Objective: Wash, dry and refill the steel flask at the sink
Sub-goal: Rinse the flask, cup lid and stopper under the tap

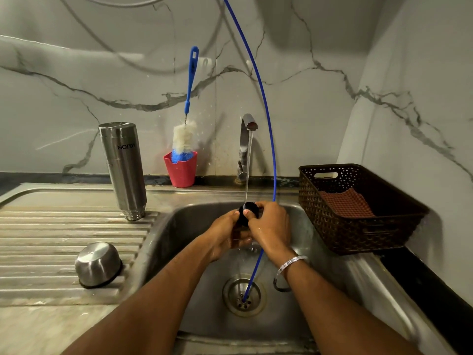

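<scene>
Both hands meet over the sink (194, 226), under a thin stream of water running from the tap (247, 129). The left hand (226, 238) curls its fingers round a small black stopper (247, 212) from the left, and the right hand (271, 228) grips the same stopper from the right, thumb pressed on its near side. The water lands on the top of the stopper and runs down over the hands. A silver bangle (291, 263) sits on the right wrist.

The steel flask (122, 167) stands upside down, mouth to the ridged draining board (51, 239) at the far left of the sink, well apart from the hands. Its steel cap (98, 263) lies upside down on the same board, nearer and to the left. Behind, a red cup (181, 169) holds a blue-handled bottle brush (188, 114). On the bench at the right a brown basket (358, 221) holds a checked cloth (346, 203). A thin blue tube (266, 111) curves down from above into the drain (243, 295).
</scene>
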Demonstrator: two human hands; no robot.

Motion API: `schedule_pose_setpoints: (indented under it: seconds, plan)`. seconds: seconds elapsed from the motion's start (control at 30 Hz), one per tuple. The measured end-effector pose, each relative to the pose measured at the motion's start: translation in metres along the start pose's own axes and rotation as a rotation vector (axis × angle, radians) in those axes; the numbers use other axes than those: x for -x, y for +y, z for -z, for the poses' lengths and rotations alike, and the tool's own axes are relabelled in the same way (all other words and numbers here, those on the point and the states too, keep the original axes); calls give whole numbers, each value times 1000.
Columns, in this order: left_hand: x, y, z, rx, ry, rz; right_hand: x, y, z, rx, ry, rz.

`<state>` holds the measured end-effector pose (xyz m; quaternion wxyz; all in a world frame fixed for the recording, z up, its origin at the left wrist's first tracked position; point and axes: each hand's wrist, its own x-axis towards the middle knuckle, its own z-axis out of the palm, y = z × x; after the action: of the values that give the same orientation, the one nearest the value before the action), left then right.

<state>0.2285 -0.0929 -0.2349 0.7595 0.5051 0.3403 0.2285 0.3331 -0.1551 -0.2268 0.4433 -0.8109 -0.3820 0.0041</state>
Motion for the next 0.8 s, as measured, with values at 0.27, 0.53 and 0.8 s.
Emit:
schedule_pose_setpoints:
  seconds: [0.27, 0.53, 0.8]
  plan:
    - [-1, 5, 6, -12, -51, -35, -5, 0, -3, -145, 50, -23]
    - [-6, 4, 23, -654, 320, -641, 4, -5, -5, -776, -333, -498]
    - [-19, -15, 59, -1340, 428, -345, 5, 8, -19, -529, -362, -453]
